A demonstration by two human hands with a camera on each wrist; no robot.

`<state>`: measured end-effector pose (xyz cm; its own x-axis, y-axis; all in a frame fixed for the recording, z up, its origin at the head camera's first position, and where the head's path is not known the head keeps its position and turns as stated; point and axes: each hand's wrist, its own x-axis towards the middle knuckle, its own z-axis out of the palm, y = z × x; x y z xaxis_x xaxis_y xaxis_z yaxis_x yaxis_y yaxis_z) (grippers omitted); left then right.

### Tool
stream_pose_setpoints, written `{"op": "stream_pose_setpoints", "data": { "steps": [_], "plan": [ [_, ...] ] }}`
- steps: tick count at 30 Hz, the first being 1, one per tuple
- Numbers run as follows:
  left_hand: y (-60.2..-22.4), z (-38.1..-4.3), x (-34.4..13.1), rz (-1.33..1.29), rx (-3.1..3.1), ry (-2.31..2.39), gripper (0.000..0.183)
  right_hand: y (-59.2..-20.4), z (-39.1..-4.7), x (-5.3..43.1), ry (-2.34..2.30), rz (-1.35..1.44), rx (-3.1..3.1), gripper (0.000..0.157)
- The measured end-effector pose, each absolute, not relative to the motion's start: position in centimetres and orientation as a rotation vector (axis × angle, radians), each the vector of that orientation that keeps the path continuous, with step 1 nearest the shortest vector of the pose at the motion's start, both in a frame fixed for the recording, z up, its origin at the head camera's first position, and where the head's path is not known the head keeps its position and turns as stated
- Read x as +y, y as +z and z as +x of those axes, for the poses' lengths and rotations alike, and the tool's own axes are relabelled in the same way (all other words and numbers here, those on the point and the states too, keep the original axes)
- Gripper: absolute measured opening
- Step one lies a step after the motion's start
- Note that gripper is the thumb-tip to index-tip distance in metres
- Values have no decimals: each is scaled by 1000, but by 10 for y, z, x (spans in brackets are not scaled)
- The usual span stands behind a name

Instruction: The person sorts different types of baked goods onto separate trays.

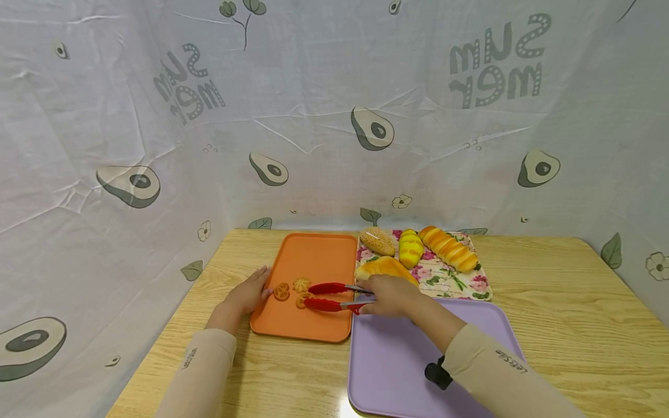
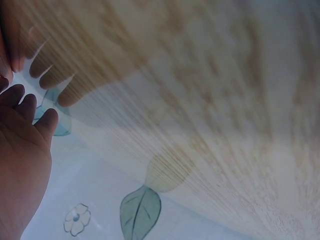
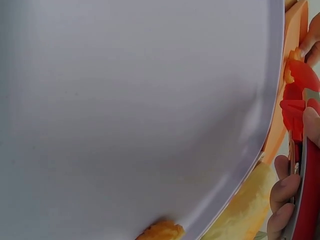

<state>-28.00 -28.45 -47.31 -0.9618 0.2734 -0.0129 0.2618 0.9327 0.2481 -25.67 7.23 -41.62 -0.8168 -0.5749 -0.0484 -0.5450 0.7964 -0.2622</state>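
Note:
My right hand (image 1: 392,295) grips red-tipped metal tongs (image 1: 326,305), reaching left over the orange tray (image 1: 324,255). Their jaws stand apart, the nearer tip overlapping a small round cookie (image 1: 301,300). Beyond it lies a flower-shaped cookie (image 1: 301,284), and a pretzel-shaped cookie (image 1: 281,291) is further left. My left hand (image 1: 245,296) holds the tray's left edge, thumb over the rim and fingers outside. In the left wrist view those fingers (image 2: 47,122) look fairly straight. Tongs and fingers (image 3: 284,192) appear at the right wrist view's right side.
A lilac tray (image 1: 387,366) lies under my right forearm; an orange-brown piece (image 3: 161,231) shows on it. Behind, a floral tray (image 1: 449,284) bears a seeded bun (image 1: 377,240), a yellow bread (image 1: 410,248), a long roll (image 1: 449,248) and a golden bread (image 1: 387,268). A patterned curtain (image 1: 324,116) encloses the table.

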Motion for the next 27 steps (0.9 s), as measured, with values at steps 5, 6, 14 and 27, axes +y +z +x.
{"op": "stream_pose_setpoints", "data": {
  "steps": [5,6,14,27],
  "plan": [
    [-474,-281,-284,407,3036,385,60,-416,-256,73,-378,-882,2848,67],
    [-474,-281,-284,404,3037,383,61,-416,-257,73,-377,-880,2847,66],
    [-473,-280,-284,415,3042,389,60,-419,-256,76,-366,-898,2853,65],
    [-473,-280,-285,398,3031,405,60,-417,-254,87,-434,-895,2838,66]
  ]
}}
